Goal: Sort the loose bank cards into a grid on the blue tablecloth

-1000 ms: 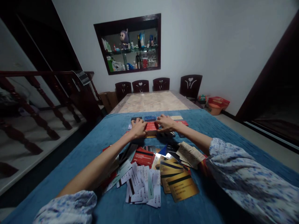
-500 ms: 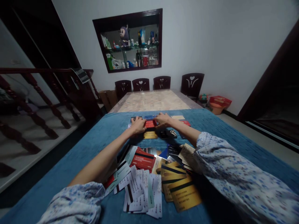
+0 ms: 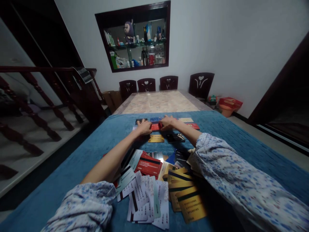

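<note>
I have both hands stretched far across the deep blue textured cloth covering the surface (image 3: pixel 96 145). My left hand (image 3: pixel 144 126) and right hand (image 3: pixel 167 122) sit with fingers curled down on the two ends of a red plastic card (image 3: pixel 155 127), which lies flat between them in the far row of cards. I cannot tell whether the fingers pinch its edges or only press on it.

I judge the step in hand to be squaring this card into line with its neighbours. A next move calls for lifting off lightly, so the row is not dragged askew. Just nearer lie a gold card (image 3: pixel 155 138) and a black card (image 3: pixel 176 138), and close to my elbows a loose heap of white, gold and red cards (image 3: pixel 154 183).

Beyond the cloth the bare marble-patterned tabletop (image 3: pixel 159 101) runs to four dark wooden chairs (image 3: pixel 146 84) against a white wall with a recessed shelf of bottles (image 3: pixel 135 38). Dark stair railings (image 3: pixel 48 96) stand to the left.
</note>
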Tool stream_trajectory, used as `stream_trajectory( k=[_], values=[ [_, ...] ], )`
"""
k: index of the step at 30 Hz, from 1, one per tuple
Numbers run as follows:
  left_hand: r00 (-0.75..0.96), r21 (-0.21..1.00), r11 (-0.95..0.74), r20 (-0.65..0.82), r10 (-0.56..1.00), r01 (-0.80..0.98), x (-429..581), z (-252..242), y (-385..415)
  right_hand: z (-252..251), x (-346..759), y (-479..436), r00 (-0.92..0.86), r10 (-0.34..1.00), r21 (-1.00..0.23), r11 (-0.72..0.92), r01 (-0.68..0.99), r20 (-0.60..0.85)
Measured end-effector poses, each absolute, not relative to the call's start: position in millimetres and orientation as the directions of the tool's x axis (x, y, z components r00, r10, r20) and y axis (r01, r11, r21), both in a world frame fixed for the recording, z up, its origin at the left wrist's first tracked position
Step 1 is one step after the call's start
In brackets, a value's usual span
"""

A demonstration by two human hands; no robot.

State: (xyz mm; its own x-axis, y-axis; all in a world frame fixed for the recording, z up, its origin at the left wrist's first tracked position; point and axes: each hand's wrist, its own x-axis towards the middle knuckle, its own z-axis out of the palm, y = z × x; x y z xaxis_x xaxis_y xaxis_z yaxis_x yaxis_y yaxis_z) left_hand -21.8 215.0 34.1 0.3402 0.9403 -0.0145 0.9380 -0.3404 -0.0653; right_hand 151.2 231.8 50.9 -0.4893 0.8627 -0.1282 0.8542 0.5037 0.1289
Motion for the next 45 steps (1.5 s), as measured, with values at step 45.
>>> stream_trajectory(
  k=[45],
  values=[
    [0.412,-0.081,-0.404,0.173,0.894,0.911,-49.9,46.0,171.8,69.4,156.8,208.4,-0.492,0.869,0.094,0.486,0.869,0.055]
  ],
)
